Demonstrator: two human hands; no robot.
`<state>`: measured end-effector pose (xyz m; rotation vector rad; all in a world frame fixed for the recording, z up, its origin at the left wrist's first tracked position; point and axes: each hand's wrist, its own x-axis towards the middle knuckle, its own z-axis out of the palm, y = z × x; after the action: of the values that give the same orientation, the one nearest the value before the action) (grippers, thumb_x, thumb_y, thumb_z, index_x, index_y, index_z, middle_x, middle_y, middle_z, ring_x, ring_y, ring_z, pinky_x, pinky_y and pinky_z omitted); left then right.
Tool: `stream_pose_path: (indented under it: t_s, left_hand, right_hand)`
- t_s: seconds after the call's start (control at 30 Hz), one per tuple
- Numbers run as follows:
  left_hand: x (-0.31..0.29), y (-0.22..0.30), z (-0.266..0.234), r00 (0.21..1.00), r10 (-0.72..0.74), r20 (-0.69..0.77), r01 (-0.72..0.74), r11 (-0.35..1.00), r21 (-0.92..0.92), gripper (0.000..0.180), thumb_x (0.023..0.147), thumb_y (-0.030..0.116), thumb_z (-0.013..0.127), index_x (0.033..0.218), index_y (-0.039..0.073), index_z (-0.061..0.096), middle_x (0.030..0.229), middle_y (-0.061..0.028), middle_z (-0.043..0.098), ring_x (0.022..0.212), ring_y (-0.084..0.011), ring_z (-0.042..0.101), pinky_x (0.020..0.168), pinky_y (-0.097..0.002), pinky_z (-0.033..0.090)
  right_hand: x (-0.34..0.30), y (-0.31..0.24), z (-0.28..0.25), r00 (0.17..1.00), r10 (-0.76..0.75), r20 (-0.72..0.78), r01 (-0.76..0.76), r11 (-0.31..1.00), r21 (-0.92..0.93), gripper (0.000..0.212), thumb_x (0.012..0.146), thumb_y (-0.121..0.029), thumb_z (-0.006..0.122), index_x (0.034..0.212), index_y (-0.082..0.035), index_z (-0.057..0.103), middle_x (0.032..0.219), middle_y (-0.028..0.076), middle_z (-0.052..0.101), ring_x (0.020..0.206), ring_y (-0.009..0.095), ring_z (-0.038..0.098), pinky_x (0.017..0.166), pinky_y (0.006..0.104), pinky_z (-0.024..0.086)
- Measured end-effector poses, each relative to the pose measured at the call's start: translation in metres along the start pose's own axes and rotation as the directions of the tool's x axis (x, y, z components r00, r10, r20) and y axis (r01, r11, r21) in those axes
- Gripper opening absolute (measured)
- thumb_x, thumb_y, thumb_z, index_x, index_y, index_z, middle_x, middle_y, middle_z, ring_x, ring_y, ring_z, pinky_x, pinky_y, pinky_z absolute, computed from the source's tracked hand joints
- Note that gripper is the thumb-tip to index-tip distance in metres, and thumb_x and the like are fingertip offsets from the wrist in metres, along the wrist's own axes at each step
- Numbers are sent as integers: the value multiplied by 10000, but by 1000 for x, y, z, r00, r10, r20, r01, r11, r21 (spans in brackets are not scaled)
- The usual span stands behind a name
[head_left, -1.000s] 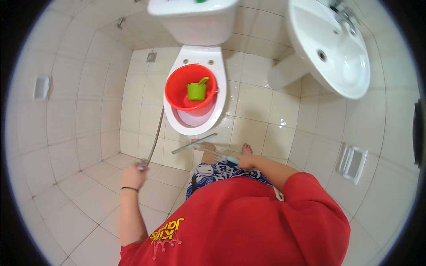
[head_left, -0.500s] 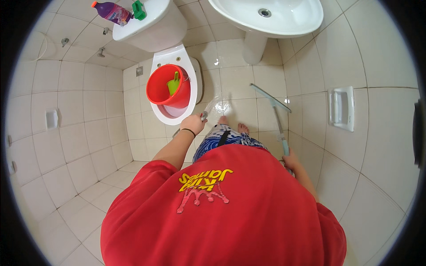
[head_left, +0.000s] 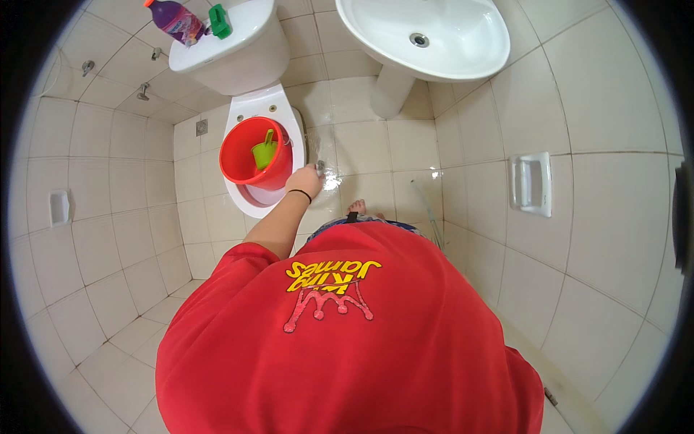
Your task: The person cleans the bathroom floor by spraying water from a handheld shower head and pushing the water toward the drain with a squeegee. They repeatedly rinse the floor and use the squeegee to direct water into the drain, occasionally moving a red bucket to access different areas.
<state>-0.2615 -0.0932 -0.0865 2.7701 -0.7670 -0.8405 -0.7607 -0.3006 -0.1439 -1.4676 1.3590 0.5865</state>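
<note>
My left hand (head_left: 303,179) reaches forward beside the toilet bowl (head_left: 283,116) and is closed around a small metal spray nozzle (head_left: 320,168). The nozzle points at the wet floor tiles (head_left: 334,181) in front of it. A red bucket (head_left: 249,155) with a green dipper (head_left: 264,152) inside sits on the bowl, just left of my hand. My right hand is hidden behind my red shirt (head_left: 347,325). A thin pale stick (head_left: 428,210) shows above my right side. My bare foot (head_left: 358,210) stands on the tiles.
A purple bottle (head_left: 176,19) and a green object (head_left: 220,21) stand on the white cistern (head_left: 231,50). A white pedestal sink (head_left: 426,40) is at the upper right. A white holder (head_left: 531,184) is fixed to the right wall. Tiled walls close in on both sides.
My left hand with the nozzle has moved from far left to beside the toilet bowl. The view has turned right. My right hand and most of the stick have dropped out of sight.
</note>
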Motion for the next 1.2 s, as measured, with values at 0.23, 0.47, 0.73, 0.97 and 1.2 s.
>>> stream_pose_path:
  t_s: [0.23, 0.47, 0.73, 0.97, 1.2]
  left_hand:
    - [-25, -9, 2, 1000, -8, 12, 8, 999, -37, 381, 801, 336, 569, 1034, 34, 567, 859, -215, 624, 810, -363, 606, 718, -459, 475]
    - [-32, -13, 9, 994, -105, -13, 104, 993, -61, 308, 799, 337, 585, 888, 44, 543, 733, -199, 616, 692, -368, 608, 616, -462, 485]
    - [-14, 5, 11, 968, -248, -38, 243, 964, -104, 291, 784, 314, 617, 791, 37, 528, 634, -200, 588, 614, -381, 589, 550, -468, 469]
    - [22, 18, 5, 960, -272, -62, 258, 950, -177, 277, 777, 287, 635, 791, 33, 525, 618, -187, 587, 602, -371, 586, 535, -442, 469]
    - [31, 23, 0, 956, -268, -123, 232, 940, -250, 272, 777, 294, 634, 777, 44, 528, 594, -165, 580, 587, -362, 584, 527, -434, 467]
  right_hand:
    - [6, -97, -11, 991, 99, 86, -73, 962, -264, 517, 850, -288, 517, 1316, -100, 394, 847, 130, 618, 685, 213, 614, 560, 340, 489]
    - [148, -141, 39, 967, -107, 233, 211, 849, -484, 556, 848, -254, 510, 1354, -120, 322, 926, 191, 614, 814, 310, 615, 689, 411, 493]
    - [253, -224, 162, 838, -529, 136, 518, 692, -502, 590, 823, -187, 497, 1363, -119, 270, 1051, 254, 561, 968, 414, 534, 841, 429, 432]
    - [306, -347, 151, 885, -414, 213, 464, 744, -481, 549, 819, -259, 522, 1334, -184, 348, 969, 225, 594, 908, 369, 574, 797, 420, 455]
    - [208, -242, 49, 951, 14, 308, 15, 996, -91, 445, 849, -166, 533, 1254, -30, 409, 661, 50, 499, 406, 136, 469, 357, 286, 367]
